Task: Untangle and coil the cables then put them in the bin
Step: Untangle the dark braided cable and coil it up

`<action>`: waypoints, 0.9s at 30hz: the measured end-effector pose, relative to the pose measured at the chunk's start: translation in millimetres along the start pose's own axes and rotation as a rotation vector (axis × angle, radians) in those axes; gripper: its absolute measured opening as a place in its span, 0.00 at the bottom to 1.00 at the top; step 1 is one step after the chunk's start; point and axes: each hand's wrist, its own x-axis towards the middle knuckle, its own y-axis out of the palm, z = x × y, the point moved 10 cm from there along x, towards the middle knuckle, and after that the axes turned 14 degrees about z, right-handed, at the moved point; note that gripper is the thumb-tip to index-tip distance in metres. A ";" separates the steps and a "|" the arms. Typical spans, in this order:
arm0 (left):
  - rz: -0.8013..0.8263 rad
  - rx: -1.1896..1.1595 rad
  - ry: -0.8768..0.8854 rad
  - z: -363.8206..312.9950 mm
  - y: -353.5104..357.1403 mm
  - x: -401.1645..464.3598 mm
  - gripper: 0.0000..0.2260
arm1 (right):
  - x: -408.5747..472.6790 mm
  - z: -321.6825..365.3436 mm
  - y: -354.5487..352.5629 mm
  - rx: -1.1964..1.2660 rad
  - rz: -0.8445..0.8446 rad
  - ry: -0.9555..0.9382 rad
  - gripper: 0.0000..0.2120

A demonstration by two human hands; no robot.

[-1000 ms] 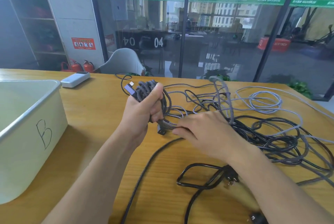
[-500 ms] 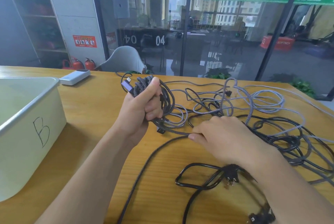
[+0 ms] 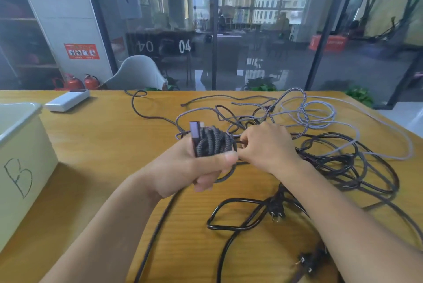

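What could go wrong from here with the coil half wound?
1. The braided cable's free tail runs off the table's near edge; it may snag while winding.
2. The right hand works beside the tangled pile; pulling could tighten knots.
3. The left hand grips the braided coil by one side; loops might slip loose.

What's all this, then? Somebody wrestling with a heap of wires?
A person is winding up one dark braided cable at a wooden table. The left hand grips the coiled loops, with the cable's plug sticking up above the thumb. The right hand pinches a strand right beside the coil. The cable's loose tail trails off toward the near edge. A tangle of black and grey cables lies unsorted to the right. The bin marked B waits on the left; its inside is out of view.
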 end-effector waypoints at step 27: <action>-0.166 0.930 -0.506 25.2 -2.2 16.0 0.25 | -14.1 -0.9 -21.2 0.829 -0.117 -0.203 0.08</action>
